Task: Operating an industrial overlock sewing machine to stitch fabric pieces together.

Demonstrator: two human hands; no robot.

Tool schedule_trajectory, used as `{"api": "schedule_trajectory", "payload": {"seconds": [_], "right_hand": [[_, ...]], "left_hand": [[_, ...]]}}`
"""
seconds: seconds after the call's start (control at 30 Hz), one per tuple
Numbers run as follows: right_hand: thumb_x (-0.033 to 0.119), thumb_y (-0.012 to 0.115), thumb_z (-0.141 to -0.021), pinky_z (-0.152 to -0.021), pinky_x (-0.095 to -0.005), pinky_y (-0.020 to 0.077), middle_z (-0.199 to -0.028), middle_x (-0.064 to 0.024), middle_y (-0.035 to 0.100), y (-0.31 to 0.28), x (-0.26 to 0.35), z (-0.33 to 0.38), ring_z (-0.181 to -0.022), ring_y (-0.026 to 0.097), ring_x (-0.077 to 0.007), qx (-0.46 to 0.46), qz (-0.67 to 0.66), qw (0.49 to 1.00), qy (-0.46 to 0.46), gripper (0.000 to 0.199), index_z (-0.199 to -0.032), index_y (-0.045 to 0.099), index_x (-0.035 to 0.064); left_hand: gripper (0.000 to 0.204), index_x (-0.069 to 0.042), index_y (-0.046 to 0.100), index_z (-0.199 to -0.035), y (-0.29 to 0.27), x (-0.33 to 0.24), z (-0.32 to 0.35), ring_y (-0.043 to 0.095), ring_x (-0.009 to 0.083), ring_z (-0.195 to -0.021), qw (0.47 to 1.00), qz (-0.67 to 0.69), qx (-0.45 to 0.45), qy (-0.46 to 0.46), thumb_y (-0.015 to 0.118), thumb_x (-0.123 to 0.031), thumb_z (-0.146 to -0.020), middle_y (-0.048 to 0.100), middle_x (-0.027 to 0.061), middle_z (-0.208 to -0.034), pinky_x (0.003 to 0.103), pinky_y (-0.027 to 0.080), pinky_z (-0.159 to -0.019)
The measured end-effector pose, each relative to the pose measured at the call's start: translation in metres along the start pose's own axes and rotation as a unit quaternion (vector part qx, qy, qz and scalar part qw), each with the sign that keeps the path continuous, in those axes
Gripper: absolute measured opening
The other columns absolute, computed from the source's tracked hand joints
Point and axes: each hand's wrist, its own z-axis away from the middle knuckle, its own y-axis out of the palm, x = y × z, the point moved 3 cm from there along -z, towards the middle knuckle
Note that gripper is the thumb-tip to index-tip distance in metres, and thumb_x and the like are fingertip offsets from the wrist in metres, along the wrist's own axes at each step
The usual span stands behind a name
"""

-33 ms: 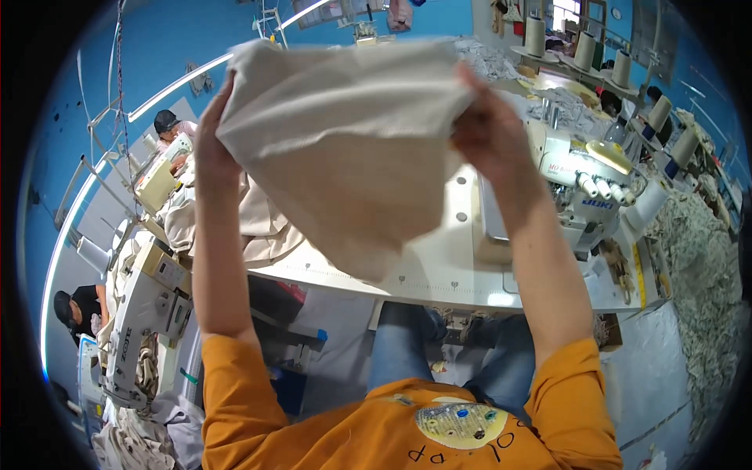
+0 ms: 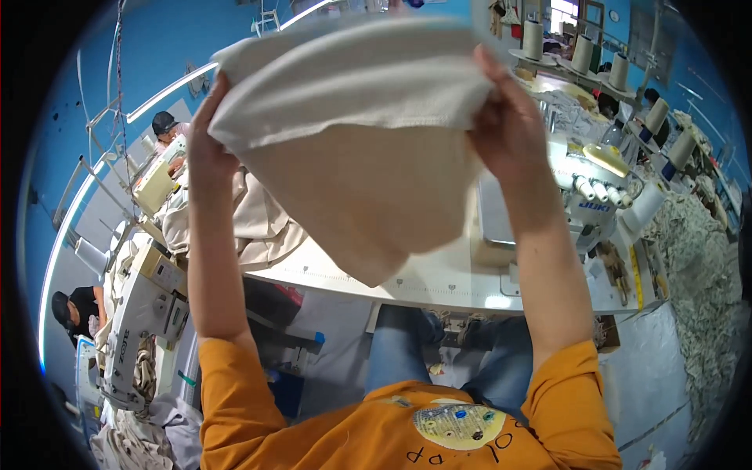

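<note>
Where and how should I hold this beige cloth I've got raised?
Probably by its upper left and right edges, coming in from the outer sides, as your left hand and right hand do. The beige cloth hangs limp and narrows toward the bottom, so gripping both sides should keep the broad upper part spread.

matt soft-looking beige cloth, glossy white tabletop, smooth pale sewing machine, matt orange cloth shirt, blue denim trousers, rough crumpled greyish fabric heap
</note>
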Motion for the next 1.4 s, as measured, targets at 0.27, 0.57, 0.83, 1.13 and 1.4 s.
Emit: {"api": "schedule_trajectory", "payload": {"seconds": [0.27, 0.57, 0.83, 1.13, 1.4], "right_hand": [[0.056, 0.067, -0.089, -0.096, -0.0307, 0.0508, -0.126, -0.0139, 0.06, 0.012, 0.038, 0.01, -0.112, 0.062, -0.0182, 0.125, 0.146, 0.976, 0.099, 0.076, -0.138, 0.045, 0.002], [0.037, 0.077, -0.087, -0.113, -0.0318, 0.0313, -0.152, -0.0152, 0.03, 0.004, -0.023, 0.021, -0.14, 0.034, -0.0179, 0.086, 0.027, 0.987, 0.136, 0.121, -0.153, -0.015, -0.0024], [0.039, 0.068, -0.094, -0.084, -0.0317, 0.0533, -0.124, -0.0124, 0.063, -0.079, -0.033, 0.052, -0.101, 0.066, -0.0179, -0.025, 0.328, 0.939, 0.097, 0.061, -0.134, 0.052, -0.0037], [0.054, 0.07, -0.088, -0.084, -0.0363, 0.0534, -0.118, -0.0206, 0.063, -0.091, -0.067, 0.078, -0.1, 0.067, -0.0248, -0.163, 0.595, 0.782, 0.083, 0.078, -0.13, 0.049, -0.0075], [0.013, 0.076, -0.087, -0.087, -0.0274, 0.0506, -0.113, -0.0097, 0.068, -0.114, -0.098, 0.073, -0.098, 0.063, -0.0148, -0.105, 0.29, 0.937, 0.163, 0.052, -0.131, 0.052, -0.0036]], "left_hand": [[0.029, -0.004, 0.058, -0.12, -0.023, 0.013, -0.016, 0.063, 0.0094, -0.082, 0.891, -0.383, -0.236, 0.051, 0.06, -0.026, -0.1, 0.068, 0.0057, -0.102, 0.024, 0.053, -0.073], [0.051, -0.008, 0.066, -0.116, 0.117, 0.099, 0.003, 0.061, 0.0308, -0.112, 0.68, -0.7, -0.006, 0.219, 0.086, -0.016, -0.069, 0.067, 0.0082, -0.116, 0.039, 0.048, -0.096], [0.017, 0.0, 0.069, -0.106, 0.041, 0.125, 0.009, 0.063, 0.0085, -0.093, 0.926, -0.372, -0.055, 0.039, 0.069, 0.0, -0.089, 0.068, 0.0006, -0.098, 0.024, 0.05, -0.085], [0.015, 0.0, 0.067, -0.103, 0.044, 0.115, 0.046, 0.062, 0.009, -0.095, 0.951, -0.301, -0.066, 0.017, 0.071, -0.008, -0.091, 0.068, 0.0026, -0.101, 0.025, 0.05, -0.087], [0.029, -0.001, 0.068, -0.091, 0.051, 0.109, 0.059, 0.061, 0.0123, -0.094, 0.922, -0.347, 0.141, -0.094, 0.086, -0.019, -0.076, 0.065, 0.0046, -0.1, 0.026, 0.052, -0.08]]}}
